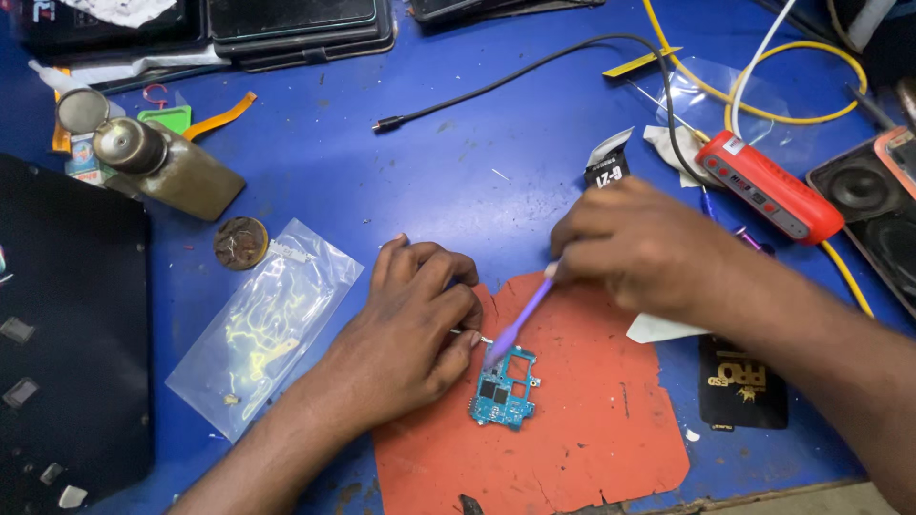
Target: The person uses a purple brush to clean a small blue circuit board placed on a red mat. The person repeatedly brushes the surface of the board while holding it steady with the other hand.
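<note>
On the red mat lies the blue board, just right of the left hand, whose fingers pinch a thin pin; the right hand — farther off — pinches a purple tool, slanting down-left to the board's top edge.

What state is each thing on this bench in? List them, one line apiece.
circuit board: bare, flat on the red mat.
purple tool: held in right hand, tip at the board's top edge.
left hand: resting beside the board, fingers curled.
clear bag: lying flat.
black cable: plug end loose.
metal bottle: lying on its side, capped.
</note>
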